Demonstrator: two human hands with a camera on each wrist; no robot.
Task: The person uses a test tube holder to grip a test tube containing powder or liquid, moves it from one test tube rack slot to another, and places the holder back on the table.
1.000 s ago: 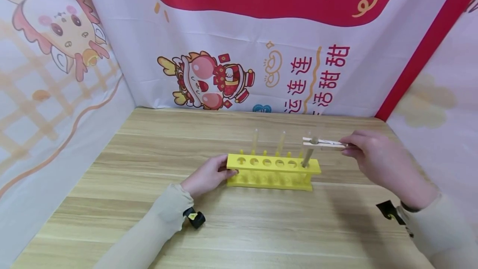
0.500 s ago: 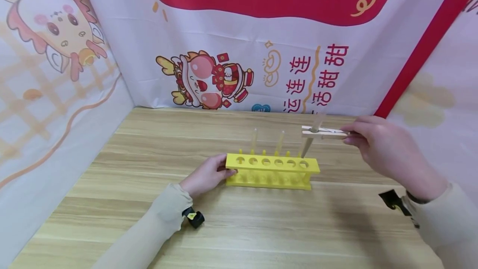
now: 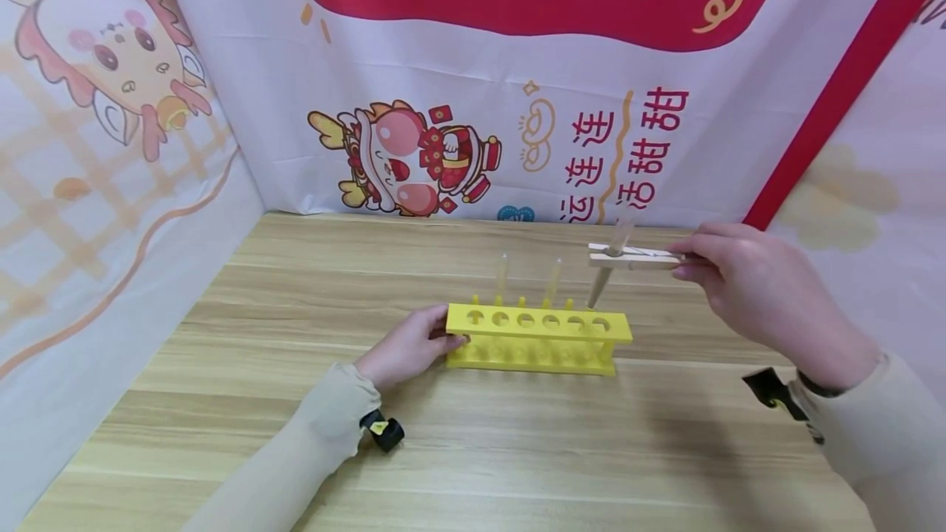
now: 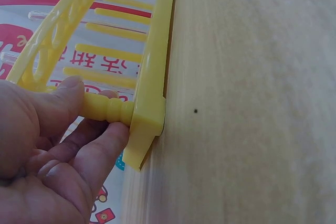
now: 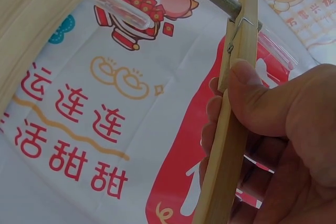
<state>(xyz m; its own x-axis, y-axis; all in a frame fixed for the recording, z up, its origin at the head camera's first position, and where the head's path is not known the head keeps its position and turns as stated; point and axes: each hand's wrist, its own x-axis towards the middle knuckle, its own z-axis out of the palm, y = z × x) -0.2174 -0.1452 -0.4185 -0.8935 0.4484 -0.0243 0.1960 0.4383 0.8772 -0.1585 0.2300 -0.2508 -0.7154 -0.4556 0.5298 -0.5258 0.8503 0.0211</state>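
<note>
My left hand [image 3: 402, 343] holds the left end of a yellow test tube rack [image 3: 510, 332] standing on the table. In the left wrist view, its thumb and fingers curl round the rack's ridged end post [image 4: 107, 107]. My right hand [image 3: 761, 302] grips a wooden test tube clamp [image 3: 641, 260] by its handle. In the clamp's jaws is a glass test tube [image 3: 601, 282], tilted, with grey-brown matter in its lower part and a clear upper end [image 5: 278, 48]. The tube's bottom shows just behind and above the rack's right end.
Two clear test tubes, one [image 3: 502, 276] left and one [image 3: 554, 282] right, stand upside down along the rack's back row. Short yellow pegs [image 3: 521, 302] rise between them. A printed cloth [image 3: 443, 48] hangs behind the wooden table [image 3: 473, 450], with side cloths at left and right.
The right hand has raised the clamped test tube out of the rack's rightmost hole, then shifted it slightly left behind the rack. My left hand has stayed on the rack's end.
</note>
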